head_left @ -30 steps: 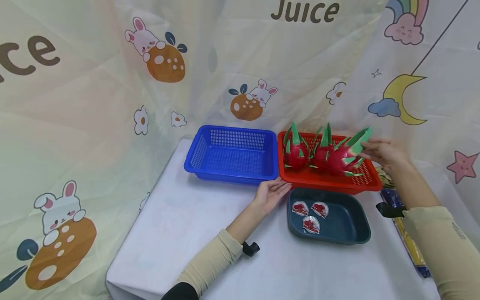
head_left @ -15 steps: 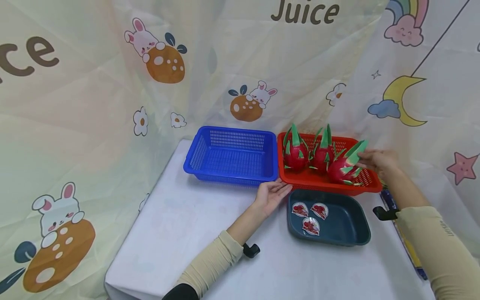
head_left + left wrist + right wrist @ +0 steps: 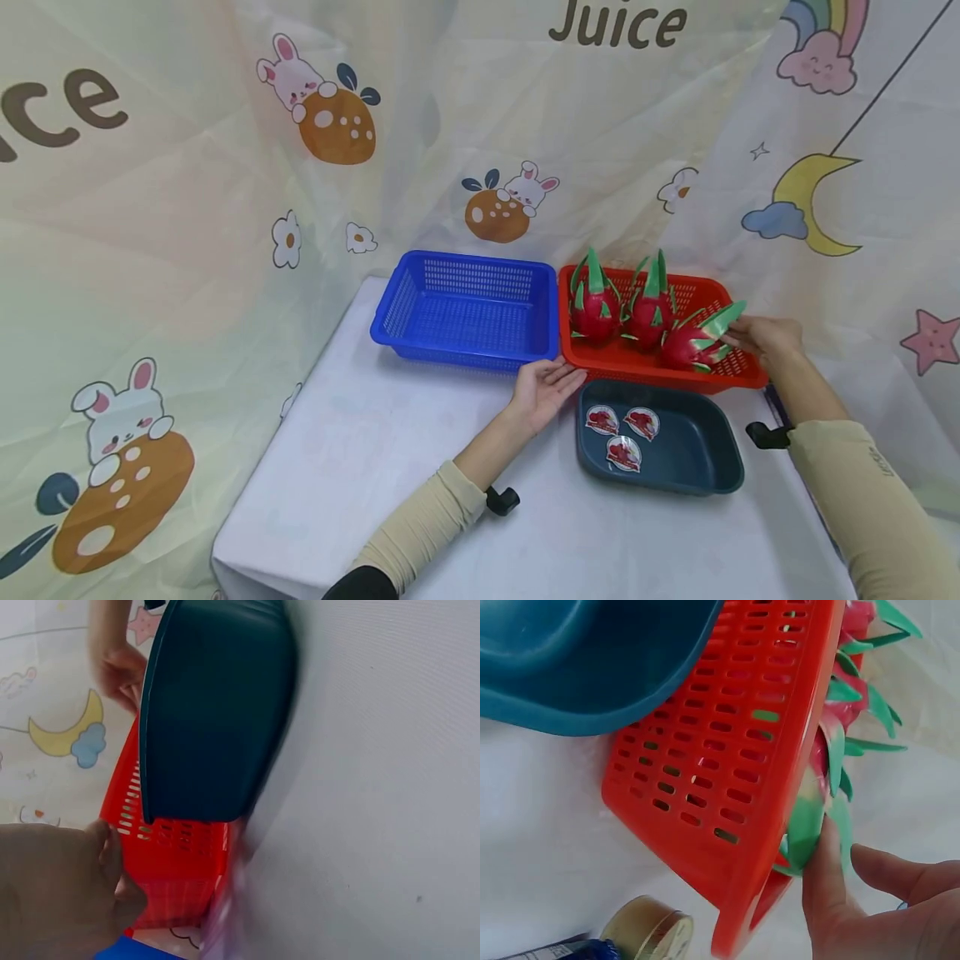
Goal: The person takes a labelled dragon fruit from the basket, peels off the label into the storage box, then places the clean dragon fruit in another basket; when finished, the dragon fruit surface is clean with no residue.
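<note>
A dragon fruit (image 3: 684,347) with green leaves leans tilted in the right end of the red basket (image 3: 637,372). My right hand (image 3: 772,340) pinches its leafy top; in the right wrist view a pale leaf (image 3: 841,825) lies between thumb and forefinger. Two more dragon fruits, one on the left (image 3: 595,312) and one in the middle (image 3: 649,312), stand upright in the same basket with their leaves pointing up. My left hand (image 3: 542,393) has its fingers extended against the basket's front left corner, palm turned up.
An empty blue basket (image 3: 465,358) stands left of the red one. In front is a dark teal tray (image 3: 697,479) holding several round stickers (image 3: 624,453). A tin (image 3: 649,930) and a blue packet (image 3: 570,951) lie near the table's right side.
My right hand has lowered the right-hand dragon fruit into the red basket, tipping its leaves outward to the right. My left hand has stayed at the basket corner.
</note>
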Action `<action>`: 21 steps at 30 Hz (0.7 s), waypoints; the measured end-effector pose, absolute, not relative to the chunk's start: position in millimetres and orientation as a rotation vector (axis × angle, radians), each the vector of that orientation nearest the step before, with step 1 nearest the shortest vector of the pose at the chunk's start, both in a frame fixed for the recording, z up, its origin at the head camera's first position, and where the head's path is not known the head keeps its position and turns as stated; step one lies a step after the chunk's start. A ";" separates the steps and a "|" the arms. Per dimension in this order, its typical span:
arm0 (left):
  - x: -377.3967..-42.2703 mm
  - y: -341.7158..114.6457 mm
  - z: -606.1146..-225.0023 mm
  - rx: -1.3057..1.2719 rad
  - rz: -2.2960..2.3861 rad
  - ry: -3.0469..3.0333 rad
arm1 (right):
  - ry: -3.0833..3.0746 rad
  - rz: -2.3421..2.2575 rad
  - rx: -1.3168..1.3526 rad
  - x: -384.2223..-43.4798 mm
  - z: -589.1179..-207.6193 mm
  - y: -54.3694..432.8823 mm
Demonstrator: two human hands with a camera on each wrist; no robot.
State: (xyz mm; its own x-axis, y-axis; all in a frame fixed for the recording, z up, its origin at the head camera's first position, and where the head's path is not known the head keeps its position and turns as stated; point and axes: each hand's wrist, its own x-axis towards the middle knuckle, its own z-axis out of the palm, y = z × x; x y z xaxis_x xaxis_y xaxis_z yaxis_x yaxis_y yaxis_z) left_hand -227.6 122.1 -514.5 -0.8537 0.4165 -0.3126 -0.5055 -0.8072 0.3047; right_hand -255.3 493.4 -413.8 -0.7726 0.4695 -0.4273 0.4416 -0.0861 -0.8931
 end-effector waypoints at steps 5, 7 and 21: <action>-228.6 119.7 -514.8 -0.264 2.551 0.585 | -2.396 1.739 -0.994 -253.6 -411.6 489.3; -227.4 118.6 -513.6 -0.249 2.525 0.638 | -2.489 1.593 -0.972 -250.9 -410.7 486.0; -205.1 80.2 -478.9 0.046 2.322 1.090 | -2.612 0.966 -0.406 -226.1 -405.2 427.8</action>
